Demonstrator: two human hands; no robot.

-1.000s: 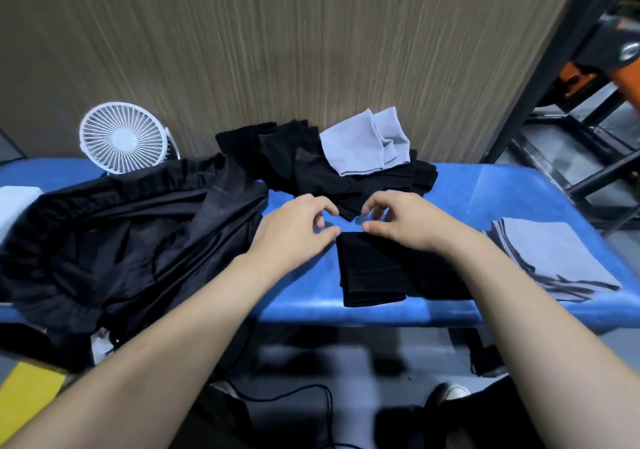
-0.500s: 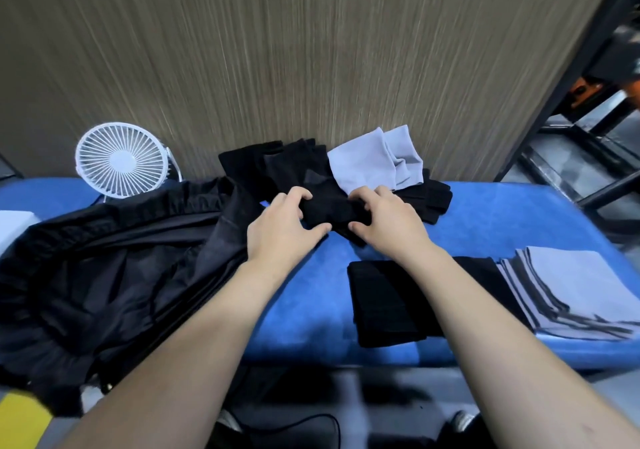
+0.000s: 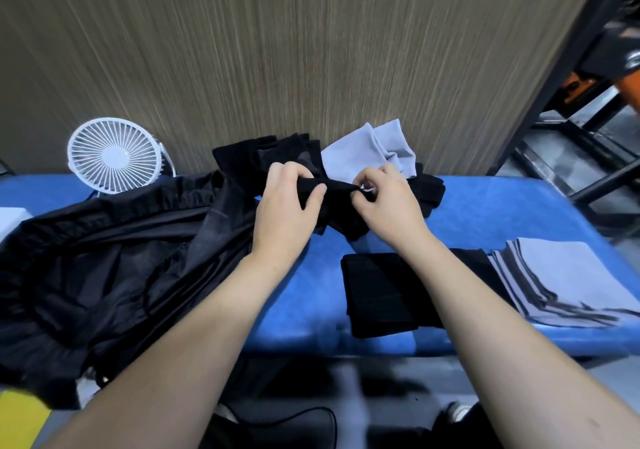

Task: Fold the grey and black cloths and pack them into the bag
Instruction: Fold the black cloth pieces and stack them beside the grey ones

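Note:
A black cloth [image 3: 337, 203] hangs between my hands above the blue table [image 3: 485, 220]. My left hand [image 3: 289, 206] grips its upper left edge and my right hand [image 3: 388, 204] pinches its upper right edge. Behind them lies a pile of unfolded black cloths [image 3: 277, 152] with a grey cloth [image 3: 372, 152] on top. A folded black stack [image 3: 377, 296] sits near the table's front edge, partly under my right forearm. Folded grey cloths [image 3: 561, 282] lie stacked to its right. The large black bag [image 3: 104, 261] sprawls over the table's left side.
A small white fan [image 3: 114, 156] stands at the back left against the wood-grain wall. A white object [image 3: 10, 218] peeks in at the far left. Dark metal frames [image 3: 588, 158] stand to the right. A black cable [image 3: 294, 421] lies on the floor below.
Both hands left the folded black stack, reached to the back pile, took a black cloth and lifted it off the pile, now held by its top edge.

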